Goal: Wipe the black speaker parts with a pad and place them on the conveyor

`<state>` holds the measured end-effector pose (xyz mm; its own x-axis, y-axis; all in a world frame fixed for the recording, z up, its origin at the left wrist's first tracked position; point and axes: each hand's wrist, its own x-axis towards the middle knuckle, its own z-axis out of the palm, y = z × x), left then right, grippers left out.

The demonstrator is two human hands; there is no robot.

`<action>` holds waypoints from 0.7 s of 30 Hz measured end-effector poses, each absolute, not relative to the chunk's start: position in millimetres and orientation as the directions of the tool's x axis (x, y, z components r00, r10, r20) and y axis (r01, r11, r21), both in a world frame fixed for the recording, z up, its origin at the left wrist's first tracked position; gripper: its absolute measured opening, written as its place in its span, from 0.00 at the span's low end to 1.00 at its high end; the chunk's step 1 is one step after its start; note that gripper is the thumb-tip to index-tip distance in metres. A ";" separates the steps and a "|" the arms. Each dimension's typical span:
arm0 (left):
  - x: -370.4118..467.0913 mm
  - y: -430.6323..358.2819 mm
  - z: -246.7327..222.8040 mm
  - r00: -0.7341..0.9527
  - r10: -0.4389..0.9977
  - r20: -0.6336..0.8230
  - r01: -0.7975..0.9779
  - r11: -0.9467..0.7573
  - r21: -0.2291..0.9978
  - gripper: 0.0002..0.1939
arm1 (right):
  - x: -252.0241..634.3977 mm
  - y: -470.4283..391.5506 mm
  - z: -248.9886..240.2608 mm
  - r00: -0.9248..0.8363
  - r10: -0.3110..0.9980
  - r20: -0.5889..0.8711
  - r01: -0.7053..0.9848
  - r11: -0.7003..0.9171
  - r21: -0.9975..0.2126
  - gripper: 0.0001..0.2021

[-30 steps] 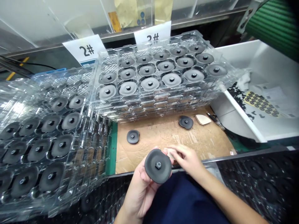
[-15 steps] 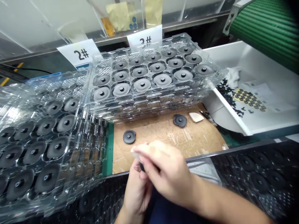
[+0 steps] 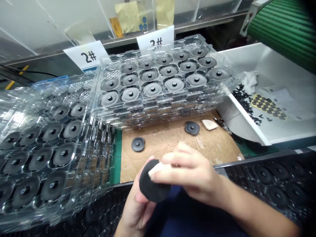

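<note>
My left hand (image 3: 137, 204) is closed on the edge of a black round disc (image 3: 151, 189), its smooth flat face turned up towards me. My right hand (image 3: 194, 171) pinches a small white pad (image 3: 157, 168) against that face; the fingers partly cover the pad, so its exact kind is unclear. Beyond the hands, a black disc with a centre stud (image 3: 138, 144) lies on the brown cardboard (image 3: 168, 141). Farther right on the cardboard are a second, slightly wavy-edged disc (image 3: 192, 127) and a white wedge-shaped pad (image 3: 209, 124).
Stacked clear trays (image 3: 158, 107) of similar discs stand behind the cardboard, with another tray stack (image 3: 85, 154) at left. A white bin (image 3: 249, 113) at right holds small black pieces and a yellow sticker sheet (image 3: 268, 106). A green roller (image 3: 283, 29) overhangs it.
The disc in my left hand has turned so its flat face shows. My right hand has shifted slightly right, its white pad now against that face.
</note>
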<state>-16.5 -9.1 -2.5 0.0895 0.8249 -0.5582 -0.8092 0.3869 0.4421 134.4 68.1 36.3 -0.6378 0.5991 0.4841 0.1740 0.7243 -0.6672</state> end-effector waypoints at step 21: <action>-11.4 -5.0 -6.1 0.270 0.854 -0.446 -0.828 0.442 0.345 0.26 | 157.2 63.1 10.0 -0.313 0.919 0.239 0.448 0.365 -0.816 0.11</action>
